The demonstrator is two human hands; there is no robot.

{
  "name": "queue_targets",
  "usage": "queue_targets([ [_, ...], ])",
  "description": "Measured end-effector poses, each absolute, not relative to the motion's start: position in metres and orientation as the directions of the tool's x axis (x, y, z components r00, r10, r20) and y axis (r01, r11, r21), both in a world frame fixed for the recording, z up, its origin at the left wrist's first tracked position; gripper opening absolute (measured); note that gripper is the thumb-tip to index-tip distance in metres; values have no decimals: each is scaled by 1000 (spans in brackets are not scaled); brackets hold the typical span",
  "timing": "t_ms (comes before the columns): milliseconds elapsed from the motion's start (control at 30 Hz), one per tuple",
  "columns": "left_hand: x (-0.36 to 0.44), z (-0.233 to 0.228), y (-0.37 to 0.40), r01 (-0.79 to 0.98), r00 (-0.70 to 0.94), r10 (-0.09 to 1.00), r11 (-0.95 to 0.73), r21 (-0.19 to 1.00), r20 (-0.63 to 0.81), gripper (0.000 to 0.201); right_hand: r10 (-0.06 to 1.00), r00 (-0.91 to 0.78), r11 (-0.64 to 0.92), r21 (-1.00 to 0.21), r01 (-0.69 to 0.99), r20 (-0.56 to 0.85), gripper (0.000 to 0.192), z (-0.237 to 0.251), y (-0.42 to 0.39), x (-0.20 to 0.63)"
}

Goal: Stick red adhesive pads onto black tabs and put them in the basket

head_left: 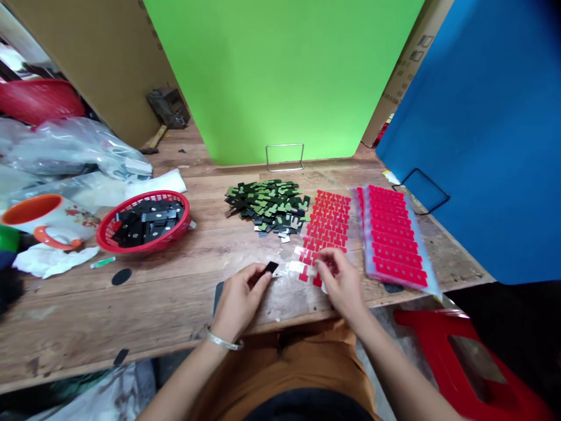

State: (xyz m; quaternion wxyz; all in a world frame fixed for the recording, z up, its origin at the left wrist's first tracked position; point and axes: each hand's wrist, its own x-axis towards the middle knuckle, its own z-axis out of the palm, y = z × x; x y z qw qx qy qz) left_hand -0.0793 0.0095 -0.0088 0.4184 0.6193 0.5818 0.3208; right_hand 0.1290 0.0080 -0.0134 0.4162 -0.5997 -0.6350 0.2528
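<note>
Two bare hands work close together at the near edge of a worn wooden desk point(131, 304). The left hand point(239, 298), with a silver bangle at the wrist, pinches a small black piece point(272, 268) between thumb and fingertips, holding it just above the desk. The right hand point(340, 285) is curled, its fingertips pinching at the near end of a sheet of red stickers point(328, 225) that lies flat on the desk; whether it has a sticker gripped I cannot tell. A small pale tab point(297, 267) lies between the two hands. Just beyond the hands sits a heap of dark green and black pieces point(267, 204), touching the left side of the sticker sheet. To the right of the sheet lies a stack of more red sticker sheets in clear plastic point(394, 237). Well to the left stands a red basket point(144, 222) holding black pieces, and further left an orange-and-white mug point(41, 219) on crumpled white paper. A green board point(284, 76) stands upright at the far side, with a blue board point(486, 128) on the right.
</note>
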Motion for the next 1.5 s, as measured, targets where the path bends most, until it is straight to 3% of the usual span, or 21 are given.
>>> queue_targets([
  [67,-73,-8,11,161,124,966,205,965,-226,23,979,102,92,-829,551,176,9,-13,18,143],
  [133,-64,-5,13,-52,167,925,353,934,-340,24,984,64,98,-797,596,168,6,-14,26,148],
  [267,-46,-1,23,-198,199,893,441,875,-405,22,981,-19,152,-714,683,191,10,-19,37,140],
  [567,-26,-10,48,-199,191,905,416,887,-381,11,984,-14,111,-553,826,176,12,-32,49,143],
  [900,0,-32,66,-116,251,905,381,917,-344,7,990,-111,136,-478,868,81,12,-30,60,147],
  [1167,-2,-32,68,-101,255,894,403,910,-368,4,977,-18,118,-471,874,210,17,-37,38,137],
  [1500,-2,-33,72,-66,272,881,418,906,-386,6,974,51,123,-704,699,221,9,-31,41,145],
])
